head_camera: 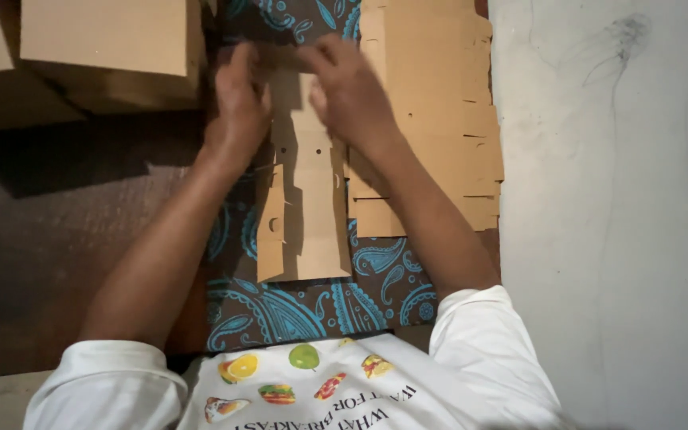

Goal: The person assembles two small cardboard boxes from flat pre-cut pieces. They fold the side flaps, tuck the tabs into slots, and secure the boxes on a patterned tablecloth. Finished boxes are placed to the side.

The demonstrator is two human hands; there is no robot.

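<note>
A flat brown cardboard cut-out (306,215) with small round holes and side flaps lies on a dark cloth with blue paisley pattern (296,306). My left hand (239,99) presses on its far left part, fingers curled over the top edge. My right hand (345,87) grips the far right part of the same piece, fingers bent over the edge. Both forearms reach forward from my white short sleeves.
A stack of flat cardboard cut-outs (439,103) lies to the right of my right hand. Folded cardboard boxes (109,48) stand at the top left. A pale grey wall or floor surface (615,215) fills the right side; brown floor (49,239) is on the left.
</note>
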